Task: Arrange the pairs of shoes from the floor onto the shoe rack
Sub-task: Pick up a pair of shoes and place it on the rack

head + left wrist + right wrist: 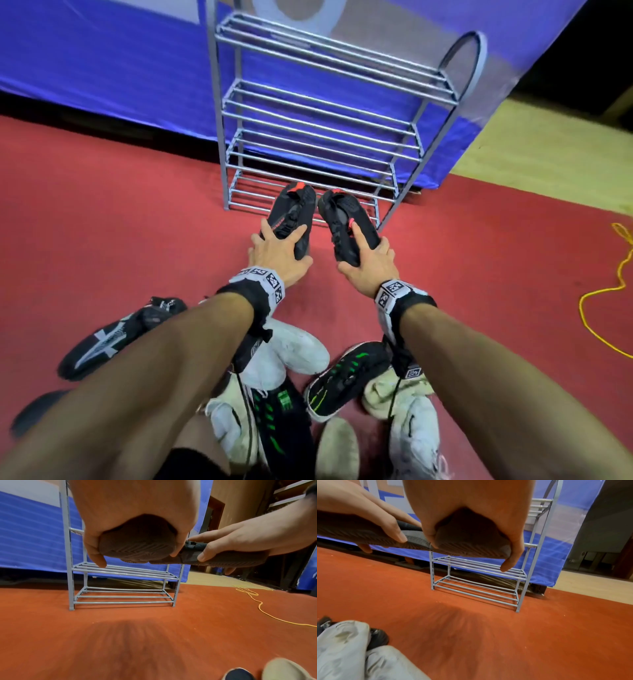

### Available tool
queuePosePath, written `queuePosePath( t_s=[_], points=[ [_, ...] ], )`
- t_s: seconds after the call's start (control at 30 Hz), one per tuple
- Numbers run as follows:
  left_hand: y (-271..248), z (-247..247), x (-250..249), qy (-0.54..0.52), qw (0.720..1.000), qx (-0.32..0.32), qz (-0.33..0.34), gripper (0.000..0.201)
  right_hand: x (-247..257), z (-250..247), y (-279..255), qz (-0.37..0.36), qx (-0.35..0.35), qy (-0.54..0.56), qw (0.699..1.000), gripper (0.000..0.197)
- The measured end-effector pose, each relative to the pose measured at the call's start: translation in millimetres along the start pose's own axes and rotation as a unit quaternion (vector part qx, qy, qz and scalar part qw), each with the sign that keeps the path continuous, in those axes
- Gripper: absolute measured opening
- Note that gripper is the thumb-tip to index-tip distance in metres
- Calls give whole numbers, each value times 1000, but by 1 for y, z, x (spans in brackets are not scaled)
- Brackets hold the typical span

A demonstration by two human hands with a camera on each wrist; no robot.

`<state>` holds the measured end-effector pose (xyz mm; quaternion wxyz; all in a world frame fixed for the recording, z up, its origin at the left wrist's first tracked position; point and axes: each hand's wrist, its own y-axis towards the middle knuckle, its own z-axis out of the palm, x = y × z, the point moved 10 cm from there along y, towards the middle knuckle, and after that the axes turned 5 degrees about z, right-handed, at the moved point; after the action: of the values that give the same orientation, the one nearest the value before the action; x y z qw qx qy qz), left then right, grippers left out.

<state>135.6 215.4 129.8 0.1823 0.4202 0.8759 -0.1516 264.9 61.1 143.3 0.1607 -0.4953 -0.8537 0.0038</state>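
Note:
A grey metal shoe rack (322,113) with several barred shelves stands on the red carpet against a blue drape. My left hand (277,253) grips the heel end of one black shoe with red accents (294,212). My right hand (368,260) grips its twin (342,219). Both shoes are held side by side above the carpet, toes pointing at the rack's lower shelves. The left wrist view shows the left shoe's ribbed sole (137,547) in front of the rack (123,573). The right wrist view shows the right shoe's sole (471,545).
Several shoes lie in a pile near my body: a black one with a white star (102,342), white ones (294,346) and black ones with green stripes (346,380). A yellow cord (599,308) snakes over the carpet at the right.

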Motion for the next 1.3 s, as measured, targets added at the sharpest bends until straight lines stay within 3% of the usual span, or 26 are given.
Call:
queuePosePath(
  t_s=[0.3,0.5,1.3],
  points=[
    [53,-60,-51,1,999,-45,-6,67,7,-81,58,-45,-37,31,998,88],
    [103,-74,-88,-6,998,-55,-11,68,-6,-115,116,-58,-42,44,996,88],
    [295,-43,-139,7,998,-60,-27,74,-28,-119,306,-17,-62,42,997,90]
  ],
)
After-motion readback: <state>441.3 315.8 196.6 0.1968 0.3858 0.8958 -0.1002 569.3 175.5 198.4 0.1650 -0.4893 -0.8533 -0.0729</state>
